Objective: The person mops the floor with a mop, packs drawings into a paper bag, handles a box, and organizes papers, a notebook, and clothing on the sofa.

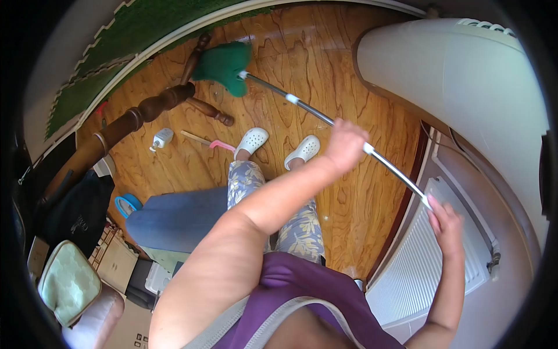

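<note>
My left hand (pixel 347 144) is wrapped round the middle of a silver telescopic pole with white joints. At the pole's upper end, my right hand (pixel 445 225) is closed on the white grip. The pole belongs to a mop (pixel 224 65) with a wide green head, slightly blurred, which rests on the wooden floor. Beside that head stands a dark turned-wood stand (pixel 139 116), its feet spread on the floor around the green part. My white clogs (pixel 252 140) are planted on the floor below the mop head.
A white pump bottle (pixel 163 138) and a pink-handled brush or scraper (pixel 220 144) lie near the stand. A blue-covered bench (pixel 180 218) is at my left. To the right are a large white rounded appliance (pixel 453 75) and a white radiator (pixel 421 256). Green matting (pixel 116 41) borders the far left.
</note>
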Tool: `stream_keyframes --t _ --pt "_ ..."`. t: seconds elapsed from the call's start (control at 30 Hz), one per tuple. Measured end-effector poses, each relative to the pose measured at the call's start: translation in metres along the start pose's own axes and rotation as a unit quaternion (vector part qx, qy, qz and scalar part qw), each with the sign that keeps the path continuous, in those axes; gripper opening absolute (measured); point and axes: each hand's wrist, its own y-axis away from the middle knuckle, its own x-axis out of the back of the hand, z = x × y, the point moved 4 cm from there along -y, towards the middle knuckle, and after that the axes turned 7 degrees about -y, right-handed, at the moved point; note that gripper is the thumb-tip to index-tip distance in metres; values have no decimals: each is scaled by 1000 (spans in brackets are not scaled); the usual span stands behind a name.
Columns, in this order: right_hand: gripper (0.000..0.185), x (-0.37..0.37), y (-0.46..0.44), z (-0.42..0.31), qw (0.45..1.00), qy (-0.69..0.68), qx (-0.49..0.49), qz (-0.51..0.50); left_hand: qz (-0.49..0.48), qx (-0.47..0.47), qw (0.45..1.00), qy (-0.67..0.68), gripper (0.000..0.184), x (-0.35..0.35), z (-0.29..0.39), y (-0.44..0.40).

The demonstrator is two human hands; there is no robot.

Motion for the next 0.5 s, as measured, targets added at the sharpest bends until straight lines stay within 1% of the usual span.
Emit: stream_keyframes --t 0.1,0.17,0.23,0.27,0.3,0.37,0.43,0.5 --pt "46 37 61 12 999 27 -44 -17 -10 -41 999 30 4 1 74 3" --pt "46 59 101 20 997 42 -62 -21 -43 -65 996 38 4 -1 119 6" --pt "45 81 137 26 995 57 -81 -28 -58 -92 991 72 5 2 159 10" --pt "45 91 154 30 992 64 -100 -33 -93 -105 985 101 5 2 175 10" --pt "44 98 164 31 990 72 -119 -38 -107 -103 979 142 5 -7 190 12" --pt "43 109 178 30 986 87 -131 -45 -76 -100 976 180 6 -23 212 16" --pt "42 110 180 30 983 103 -144 -50 -82 -96 971 203 7 -45 223 18" --pt "41 100 167 26 978 128 -144 -77 -88 -92 966 224 9 -68 222 15"
